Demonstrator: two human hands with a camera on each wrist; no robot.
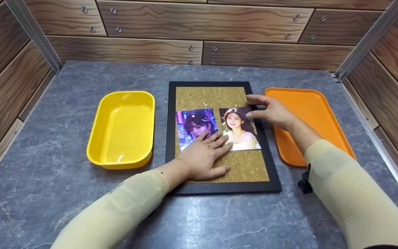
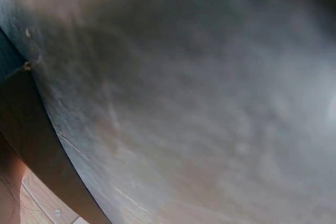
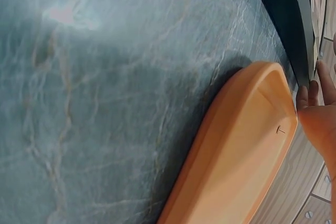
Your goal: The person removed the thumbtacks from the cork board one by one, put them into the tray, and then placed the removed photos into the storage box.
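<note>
Purple photo [image 1: 197, 121] and white-top photo [image 1: 240, 129] are laid side by side on the cork board [image 1: 244, 169], between a yellow tub [image 1: 124, 129] and an orange tray [image 1: 297, 109]. The left hand [image 1: 206, 155] is spread flat over the purple photo and the board. The right hand [image 1: 271, 111] is held by the white-top photo's right side, thumb and fingers apart.
</note>
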